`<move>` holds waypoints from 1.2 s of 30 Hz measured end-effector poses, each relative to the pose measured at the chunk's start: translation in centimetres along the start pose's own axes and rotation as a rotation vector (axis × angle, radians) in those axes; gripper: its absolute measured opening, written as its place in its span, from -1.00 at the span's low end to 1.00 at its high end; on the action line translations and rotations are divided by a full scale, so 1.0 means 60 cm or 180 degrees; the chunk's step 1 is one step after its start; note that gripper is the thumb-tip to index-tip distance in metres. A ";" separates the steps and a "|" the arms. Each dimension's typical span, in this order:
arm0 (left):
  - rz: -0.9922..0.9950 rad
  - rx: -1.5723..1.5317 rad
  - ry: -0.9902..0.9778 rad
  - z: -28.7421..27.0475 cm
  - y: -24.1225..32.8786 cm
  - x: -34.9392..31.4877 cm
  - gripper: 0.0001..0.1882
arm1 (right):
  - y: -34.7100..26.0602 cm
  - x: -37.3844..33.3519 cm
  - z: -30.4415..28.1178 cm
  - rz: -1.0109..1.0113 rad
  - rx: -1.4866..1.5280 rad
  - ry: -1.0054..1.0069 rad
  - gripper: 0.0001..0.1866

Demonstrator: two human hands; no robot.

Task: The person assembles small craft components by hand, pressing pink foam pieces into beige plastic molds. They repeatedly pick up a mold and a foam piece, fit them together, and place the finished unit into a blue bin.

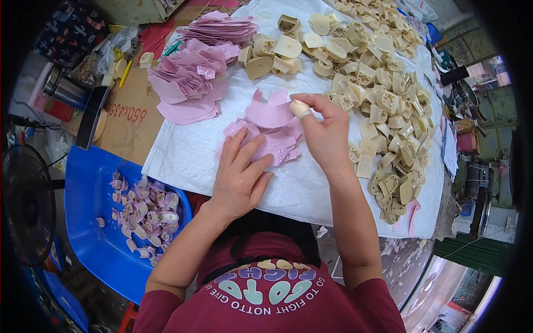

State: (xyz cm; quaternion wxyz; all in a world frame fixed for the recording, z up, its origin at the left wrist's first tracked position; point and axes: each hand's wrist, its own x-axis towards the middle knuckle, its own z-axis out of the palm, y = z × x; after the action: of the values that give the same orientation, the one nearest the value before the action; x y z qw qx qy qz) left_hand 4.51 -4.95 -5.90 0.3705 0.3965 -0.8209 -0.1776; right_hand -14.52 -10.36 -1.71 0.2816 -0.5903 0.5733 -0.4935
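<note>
At the frame's centre, the left hand (239, 178) is resting loosely spread on pink sheets (284, 141), gripping nothing; the right hand (328, 133) is pinching a curved pink piece (269, 115) between thumb and forefinger. Cream moulded parts (387, 100) are crowding the upper right.

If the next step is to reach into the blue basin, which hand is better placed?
Probably the left hand: the blue basin is on that side, and this hand lies spread on pink pieces. The right hand is farther away.
</note>
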 end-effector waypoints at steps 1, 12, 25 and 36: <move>-0.0013 0.0005 0.0012 -0.003 0.001 -0.001 -0.62 | -0.003 -0.001 -0.008 0.0188 0.0297 0.0015 -0.81; 0.0033 -0.0024 0.0447 -0.015 0.037 0.020 -0.61 | -0.073 -0.088 -0.030 0.0732 0.1886 -0.0235 -0.81; -0.0579 -0.1515 0.0239 -0.022 0.062 0.011 -0.56 | -0.055 -0.116 -0.046 0.1185 0.2753 -0.0480 -0.81; -0.1985 -0.3867 0.0657 -0.031 0.078 0.040 -0.72 | -0.039 -0.125 -0.027 0.1363 0.2370 -0.0496 -0.76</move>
State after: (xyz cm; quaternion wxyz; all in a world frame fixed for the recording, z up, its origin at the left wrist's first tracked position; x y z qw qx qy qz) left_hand 2.48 -3.91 -0.84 0.5348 0.3510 -0.3841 -0.6658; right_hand -13.95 -2.38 -0.97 0.6136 -0.3519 0.4428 -0.5510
